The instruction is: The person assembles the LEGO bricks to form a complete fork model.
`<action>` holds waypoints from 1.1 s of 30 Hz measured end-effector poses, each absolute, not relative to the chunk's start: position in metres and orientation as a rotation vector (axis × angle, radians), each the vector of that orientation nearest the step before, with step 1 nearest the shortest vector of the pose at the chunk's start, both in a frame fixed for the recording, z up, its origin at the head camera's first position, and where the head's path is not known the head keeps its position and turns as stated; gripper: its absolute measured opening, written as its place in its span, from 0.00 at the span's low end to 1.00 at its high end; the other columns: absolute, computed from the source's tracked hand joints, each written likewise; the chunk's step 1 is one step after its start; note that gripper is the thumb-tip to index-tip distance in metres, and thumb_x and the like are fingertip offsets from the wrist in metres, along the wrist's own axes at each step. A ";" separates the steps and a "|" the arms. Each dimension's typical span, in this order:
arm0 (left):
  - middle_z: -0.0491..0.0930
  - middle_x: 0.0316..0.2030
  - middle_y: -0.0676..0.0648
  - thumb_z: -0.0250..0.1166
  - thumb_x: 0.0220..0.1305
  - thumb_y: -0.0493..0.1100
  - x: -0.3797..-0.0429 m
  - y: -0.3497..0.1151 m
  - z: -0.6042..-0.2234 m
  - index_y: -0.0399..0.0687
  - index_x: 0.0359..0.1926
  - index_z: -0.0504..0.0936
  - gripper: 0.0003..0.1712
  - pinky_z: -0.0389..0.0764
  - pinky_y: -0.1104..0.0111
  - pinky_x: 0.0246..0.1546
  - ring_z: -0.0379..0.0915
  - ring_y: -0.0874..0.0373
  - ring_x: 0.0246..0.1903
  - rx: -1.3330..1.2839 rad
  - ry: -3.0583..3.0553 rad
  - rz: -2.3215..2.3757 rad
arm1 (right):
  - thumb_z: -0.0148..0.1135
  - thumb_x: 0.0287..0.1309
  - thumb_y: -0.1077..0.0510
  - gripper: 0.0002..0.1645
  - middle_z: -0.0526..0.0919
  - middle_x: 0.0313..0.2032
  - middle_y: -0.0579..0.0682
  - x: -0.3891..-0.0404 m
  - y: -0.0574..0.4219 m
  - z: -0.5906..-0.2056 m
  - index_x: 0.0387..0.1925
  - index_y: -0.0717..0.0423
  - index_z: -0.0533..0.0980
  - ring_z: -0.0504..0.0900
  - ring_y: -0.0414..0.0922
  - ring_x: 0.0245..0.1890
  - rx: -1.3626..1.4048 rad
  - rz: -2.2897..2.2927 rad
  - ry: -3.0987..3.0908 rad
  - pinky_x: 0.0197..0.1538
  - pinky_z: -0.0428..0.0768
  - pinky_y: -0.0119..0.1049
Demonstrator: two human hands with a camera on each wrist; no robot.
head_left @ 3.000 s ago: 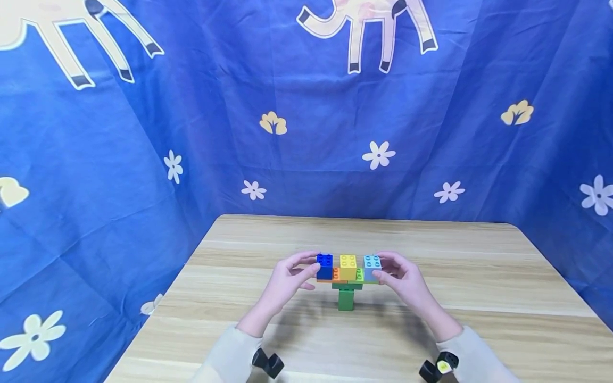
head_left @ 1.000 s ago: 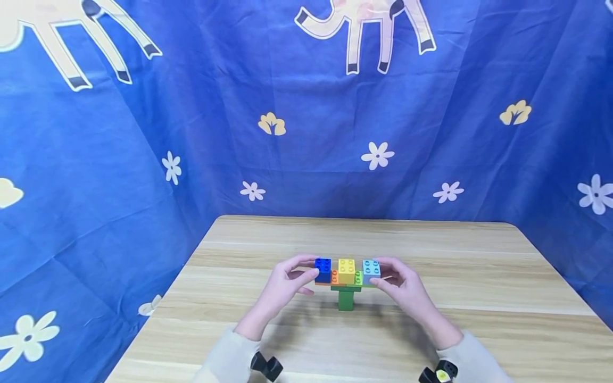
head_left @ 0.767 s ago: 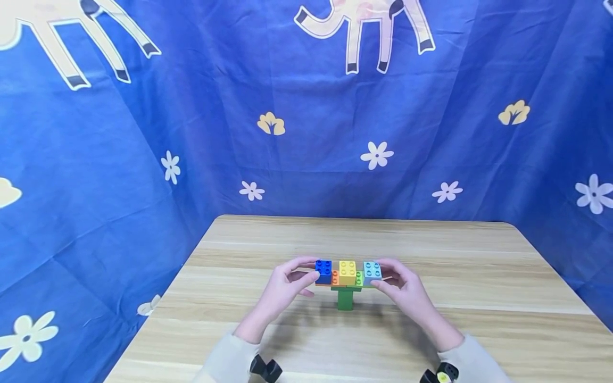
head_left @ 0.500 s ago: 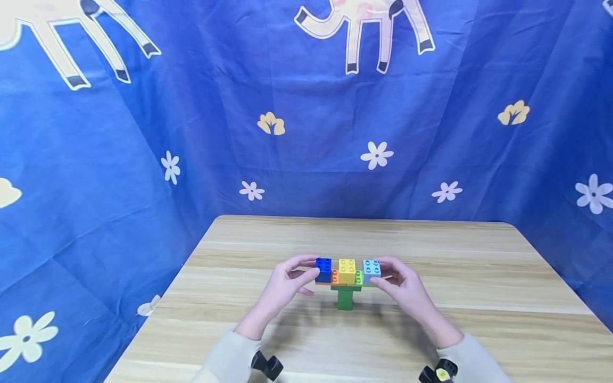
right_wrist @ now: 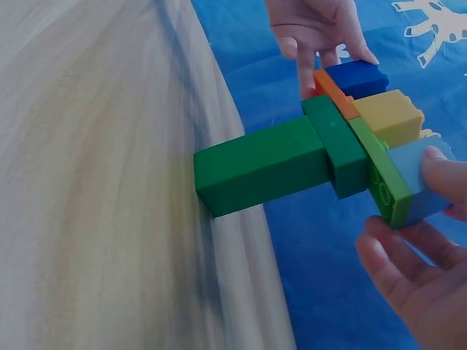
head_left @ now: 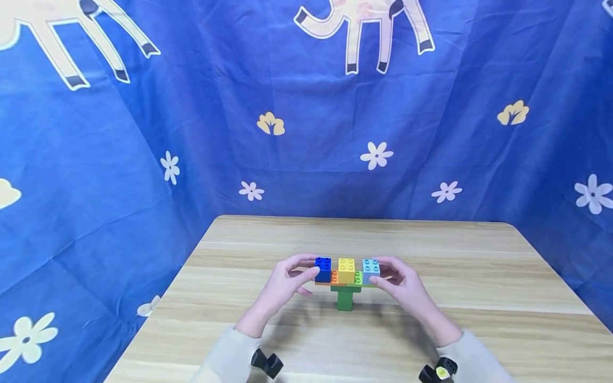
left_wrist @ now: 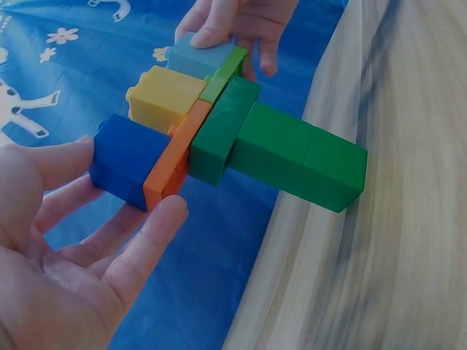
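Observation:
A T-shaped stack of toy building bricks stands upright on the wooden table, on a green brick column [head_left: 345, 301]. Above the column come a wider dark green brick [right_wrist: 338, 148], then an orange plate [left_wrist: 177, 154] and a lime green plate [right_wrist: 380, 173] side by side. Three bricks top these: dark blue [head_left: 323, 270], yellow [head_left: 347, 271] and light blue [head_left: 371, 271]. My left hand [head_left: 283, 286] pinches the dark blue brick at its end, one fingertip against the orange plate. At the other end my right hand [head_left: 406, 284] grips the light blue brick, thumb in front, fingers partly hidden behind.
The light wooden table [head_left: 268, 239] spreads around the stack. Behind and beside it hangs a blue cloth [head_left: 311, 133] printed with flowers and animals. Black wrist devices [head_left: 266, 364] sit on both sleeves.
Since three seconds ago, both hands and the upper bricks have come slightly lower in the head view, while the column's foot has stayed in place. Both grips look the same.

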State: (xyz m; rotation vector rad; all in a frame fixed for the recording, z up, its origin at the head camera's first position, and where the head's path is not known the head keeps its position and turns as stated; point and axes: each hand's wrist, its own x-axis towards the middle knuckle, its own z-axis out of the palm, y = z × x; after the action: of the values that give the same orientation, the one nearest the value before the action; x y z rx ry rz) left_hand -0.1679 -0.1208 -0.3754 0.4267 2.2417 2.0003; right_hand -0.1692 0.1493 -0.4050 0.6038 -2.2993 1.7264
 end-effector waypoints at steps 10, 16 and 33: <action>0.75 0.49 0.37 0.62 0.62 0.39 -0.167 -0.122 -0.373 0.39 0.55 0.75 0.20 0.78 0.44 0.35 0.75 0.39 0.44 0.422 2.236 2.006 | 0.65 0.50 0.69 0.23 0.79 0.39 0.60 -0.171 0.148 -0.408 0.50 0.66 0.72 0.78 0.42 0.37 0.637 1.777 -2.238 0.38 0.80 0.34; 0.75 0.49 0.37 0.62 0.62 0.39 -0.166 -0.122 -0.373 0.38 0.56 0.74 0.21 0.78 0.44 0.35 0.75 0.39 0.45 0.421 2.235 2.011 | 0.65 0.50 0.70 0.23 0.79 0.40 0.61 -0.171 0.146 -0.408 0.50 0.68 0.72 0.79 0.43 0.36 0.635 1.785 -2.229 0.38 0.80 0.34; 0.75 0.50 0.36 0.62 0.62 0.38 -0.175 -0.123 -0.389 0.38 0.58 0.72 0.23 0.81 0.50 0.34 0.78 0.42 0.40 0.451 2.224 2.060 | 0.68 0.51 0.58 0.29 0.80 0.44 0.58 -0.188 0.162 -0.431 0.56 0.59 0.72 0.80 0.45 0.41 0.585 1.829 -2.291 0.42 0.80 0.34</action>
State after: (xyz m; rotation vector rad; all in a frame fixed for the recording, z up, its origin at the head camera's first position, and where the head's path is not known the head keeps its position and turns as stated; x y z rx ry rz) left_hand -0.1746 -0.1226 -0.3890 0.4512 2.2244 2.0596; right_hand -0.1884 0.1622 -0.4310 0.5853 -2.2909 1.8294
